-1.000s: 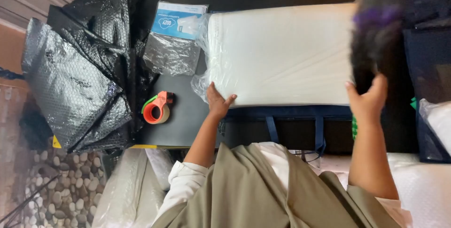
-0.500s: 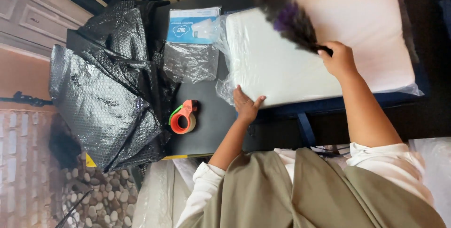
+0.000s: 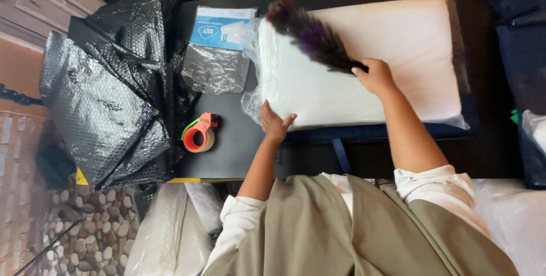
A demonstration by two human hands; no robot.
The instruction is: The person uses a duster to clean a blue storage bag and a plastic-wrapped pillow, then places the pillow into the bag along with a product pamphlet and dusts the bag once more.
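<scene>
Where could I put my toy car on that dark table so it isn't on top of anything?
The bare patch of dark table lies between the tape dispenser, the left hand and the near edge. The pillow, where the right hand sweeps a feather duster, fills the rest; bubble wrap and plastic bags crowd the left.

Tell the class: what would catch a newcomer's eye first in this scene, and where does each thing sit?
First, the white pillow in clear wrap, lying across the dark table, with the right hand holding a purple-black duster over it. The left hand presses the pillow's near edge. To the left lie crumpled black bubble wrap and an orange tape dispenser.
</scene>
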